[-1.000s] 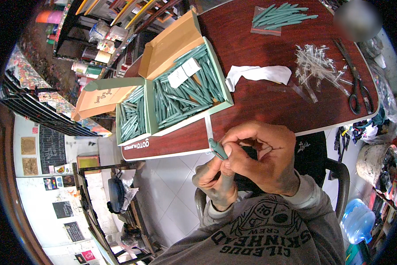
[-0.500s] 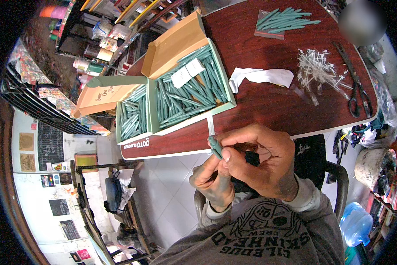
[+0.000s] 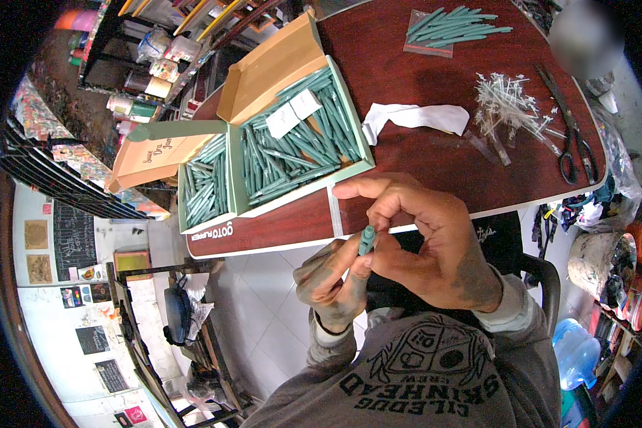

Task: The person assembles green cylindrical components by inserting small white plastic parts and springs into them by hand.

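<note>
Just in front of the table's near edge, my left hand (image 3: pixel 333 282) holds a teal-green pen (image 3: pixel 367 241) between thumb and fingers. The pen points up toward me, so mostly its end shows. My right hand (image 3: pixel 435 246) closes its thumb and a bent finger against the pen's side, while its index finger stretches out to the left. Beyond my hands stands an open cardboard box (image 3: pixel 370 146) holding many similar teal pens (image 3: pixel 292 153). A folded white slip (image 3: pixel 293 114) lies on those pens.
On the dark red table (image 3: pixel 406 192) lie a white strip of material (image 3: pixel 417 118), a heap of thin clear pieces (image 3: pixel 506 103), black scissors (image 3: pixel 574 135) and a plastic bag with teal pens (image 3: pixel 453 27). A chair arm (image 3: pixel 546 285) stands right; a crowded shelf stands left.
My right index finger has lifted off the pen and stretched out leftward. The pen has tipped more upright in my fingers, and my left hand has shifted slightly left.
</note>
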`<state>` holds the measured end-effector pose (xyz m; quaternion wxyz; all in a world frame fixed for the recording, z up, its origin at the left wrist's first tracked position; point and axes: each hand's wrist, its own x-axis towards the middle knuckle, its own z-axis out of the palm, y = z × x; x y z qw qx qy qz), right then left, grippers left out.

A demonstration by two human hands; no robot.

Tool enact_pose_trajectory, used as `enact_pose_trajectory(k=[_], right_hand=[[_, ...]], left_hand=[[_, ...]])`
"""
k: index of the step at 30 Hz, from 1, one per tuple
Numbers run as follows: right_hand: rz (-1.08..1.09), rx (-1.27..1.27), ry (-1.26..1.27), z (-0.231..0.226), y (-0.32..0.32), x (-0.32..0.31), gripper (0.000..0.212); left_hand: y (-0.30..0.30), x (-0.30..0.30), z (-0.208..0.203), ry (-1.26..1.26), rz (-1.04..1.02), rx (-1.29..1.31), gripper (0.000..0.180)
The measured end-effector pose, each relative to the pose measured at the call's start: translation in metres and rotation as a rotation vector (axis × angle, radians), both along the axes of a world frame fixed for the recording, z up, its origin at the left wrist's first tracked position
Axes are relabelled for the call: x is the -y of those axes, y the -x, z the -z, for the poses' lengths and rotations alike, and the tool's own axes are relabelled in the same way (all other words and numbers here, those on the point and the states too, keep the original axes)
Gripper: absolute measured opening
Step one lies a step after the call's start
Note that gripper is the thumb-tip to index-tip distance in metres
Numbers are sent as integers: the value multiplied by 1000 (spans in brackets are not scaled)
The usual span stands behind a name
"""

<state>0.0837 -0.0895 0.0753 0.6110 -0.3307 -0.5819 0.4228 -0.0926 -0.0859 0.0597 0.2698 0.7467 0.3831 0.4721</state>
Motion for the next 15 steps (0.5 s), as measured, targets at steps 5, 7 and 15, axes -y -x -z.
enact_pose_trajectory(k=[5, 7, 15], right_hand=[[-92, -351, 203, 0, 15, 4, 16], [93, -223, 128, -6, 13, 5, 19], [322, 371, -452, -6, -6, -12, 26]], left_hand=[[-9, 7, 3, 231, 81, 375, 28], [-5, 5, 2, 439, 177, 513, 36], [7, 5, -10, 717, 297, 588, 43]])
